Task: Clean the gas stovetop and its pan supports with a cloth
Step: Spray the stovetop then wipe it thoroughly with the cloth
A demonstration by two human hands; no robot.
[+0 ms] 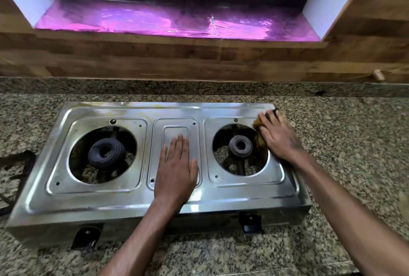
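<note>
Your left hand [176,165] lies flat with straight fingers on the middle panel of the gas stovetop [124,198], fingers pointing away from you toward the window sill [155,21]. The stovetop's long axis runs left to right across the counter [343,132]. Your right hand [280,135] presses a brown cloth [259,137] onto the far right corner, fingers spread over it, just right of the right burner [240,145]. The left burner [106,153] sits well left of your left hand.
</note>
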